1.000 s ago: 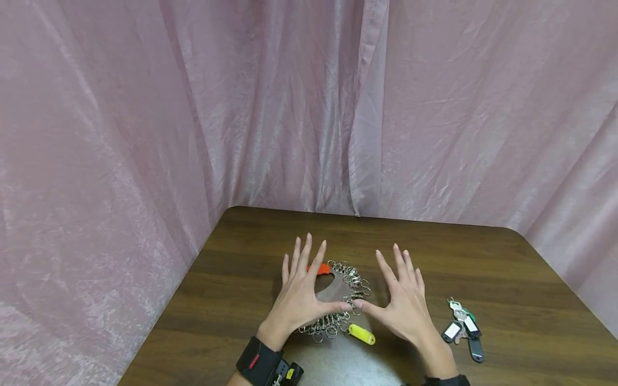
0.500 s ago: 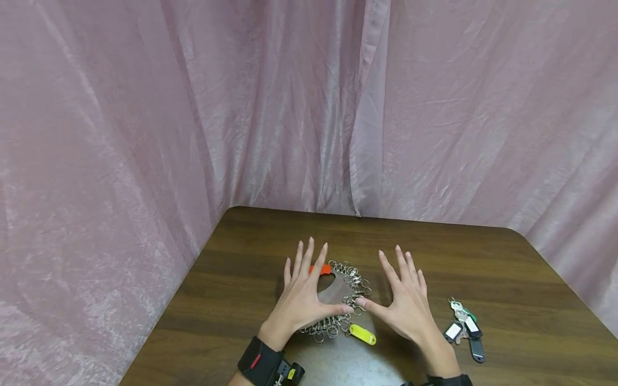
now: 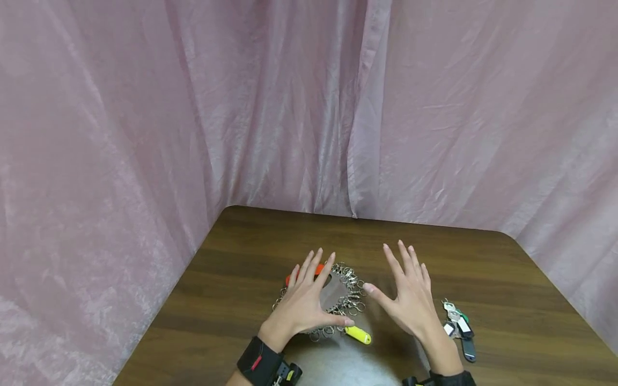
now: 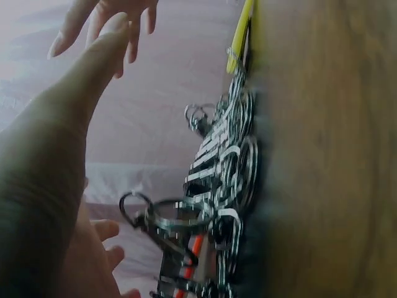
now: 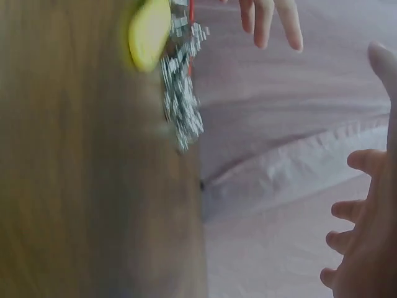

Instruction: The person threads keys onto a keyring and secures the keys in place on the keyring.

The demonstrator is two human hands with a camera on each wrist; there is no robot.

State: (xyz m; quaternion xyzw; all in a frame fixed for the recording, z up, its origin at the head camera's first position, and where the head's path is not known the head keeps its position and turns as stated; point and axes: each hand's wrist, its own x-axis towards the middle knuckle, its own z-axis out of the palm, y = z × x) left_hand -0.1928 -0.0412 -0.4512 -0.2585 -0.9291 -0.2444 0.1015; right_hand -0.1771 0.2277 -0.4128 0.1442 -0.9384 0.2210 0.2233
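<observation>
My left hand (image 3: 301, 305) is spread over a round grey plate (image 3: 335, 294) ringed with several metal clasps and split rings (image 3: 354, 289). It covers the plate's left part, and an orange-red piece (image 3: 319, 269) shows between its fingers. A yellow key tag (image 3: 358, 335) lies at the plate's near edge, by the left thumb tip. My right hand (image 3: 410, 300) is held up to the right of the plate, fingers spread, holding nothing. In the left wrist view the clasps (image 4: 217, 161) lie below the raised left thumb.
A bunch of keys (image 3: 451, 316) with dark tags lies on the brown wooden table (image 3: 232, 284), right of my right hand. Pink curtains (image 3: 289, 107) hang behind the table and at its sides. Both wrists wear black straps (image 3: 260, 360).
The hands have moved apart: the thumbs were almost together and now stand separated. My left hand has come slightly lower in view. The plate and keys appear shifted slightly left.
</observation>
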